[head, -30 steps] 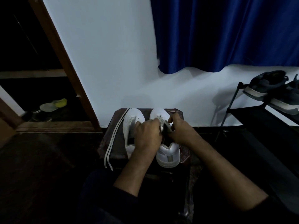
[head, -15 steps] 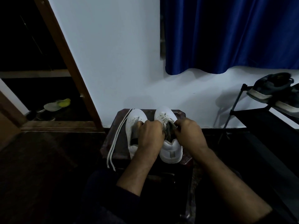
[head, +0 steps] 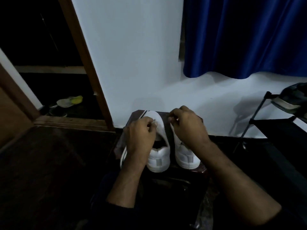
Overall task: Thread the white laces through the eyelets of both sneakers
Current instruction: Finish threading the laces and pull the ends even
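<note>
Dark counter (head: pixel 131 120) by white wall carries two white sneakers (head: pixel 159 156), heels toward person. Left hand (head: pixel 141 135) fingers curled, pinching lace end over left sneaker. Right hand (head: pixel 187 125) fingers pinch lace over right sneaker (head: pixel 186 156). Loose lace (head: pixel 123 155) lies along counter's left edge.

The hands are now seen spread apart: the left hand (head: pixel 141 135) is held over the left sneaker (head: pixel 157 146), while the right hand (head: pixel 187 125) is lifted higher, above the right sneaker (head: pixel 186 156), fingers curled in a pinch.
</note>
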Available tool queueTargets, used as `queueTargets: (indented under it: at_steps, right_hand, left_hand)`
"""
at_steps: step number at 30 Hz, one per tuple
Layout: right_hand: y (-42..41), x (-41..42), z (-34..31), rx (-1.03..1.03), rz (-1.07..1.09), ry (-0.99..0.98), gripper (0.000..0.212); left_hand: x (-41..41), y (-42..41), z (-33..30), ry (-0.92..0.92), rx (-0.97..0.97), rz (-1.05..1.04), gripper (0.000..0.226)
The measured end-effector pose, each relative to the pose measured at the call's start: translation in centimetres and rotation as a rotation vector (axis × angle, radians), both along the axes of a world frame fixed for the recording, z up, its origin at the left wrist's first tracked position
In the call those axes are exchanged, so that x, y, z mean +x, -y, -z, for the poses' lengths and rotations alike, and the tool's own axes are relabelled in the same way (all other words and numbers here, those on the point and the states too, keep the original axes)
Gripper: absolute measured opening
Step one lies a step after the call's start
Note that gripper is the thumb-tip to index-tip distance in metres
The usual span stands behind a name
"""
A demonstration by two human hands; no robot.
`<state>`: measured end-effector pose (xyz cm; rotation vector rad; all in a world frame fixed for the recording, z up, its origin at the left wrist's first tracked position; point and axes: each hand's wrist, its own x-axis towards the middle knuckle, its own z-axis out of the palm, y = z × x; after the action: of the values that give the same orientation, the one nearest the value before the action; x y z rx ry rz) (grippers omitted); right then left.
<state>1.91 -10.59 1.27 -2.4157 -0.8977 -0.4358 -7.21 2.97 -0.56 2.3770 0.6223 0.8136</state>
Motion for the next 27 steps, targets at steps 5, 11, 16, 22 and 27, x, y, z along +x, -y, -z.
queueTargets:
  at_steps: [5,11,16,22,27]
  right_hand:
    - [-6.8,-0.7,0.7,-0.094,-0.22,-0.082,0.019]
    - [-12.3,-0.5,3.0,-0.305,-0.293,-0.045,0.02]
    - [-14.3,0.8,4.4,-0.413,-0.227,-0.157,0.022]
    - [-13.6,1.5,5.1,-0.577,-0.184,-0.138,0.038]
    - [-13.2,1.5,5.4,-0.58,-0.179,-0.132,0.041]
  left_hand:
    - [-2.1,-3.9,1.1,-0.038,-0.095,-0.135,0.018]
    - [-3.7,-7.6,3.8,-0.151,-0.137,-0.199,0.024]
    - [-2.3,-9.4,5.7,-0.287,-0.201,-0.145,0.019]
    - [1.5,-9.7,6.8,-0.475,-0.097,-0.146,0.029]
    - [2.7,-9.0,6.7,-0.526,-0.043,-0.145,0.022]
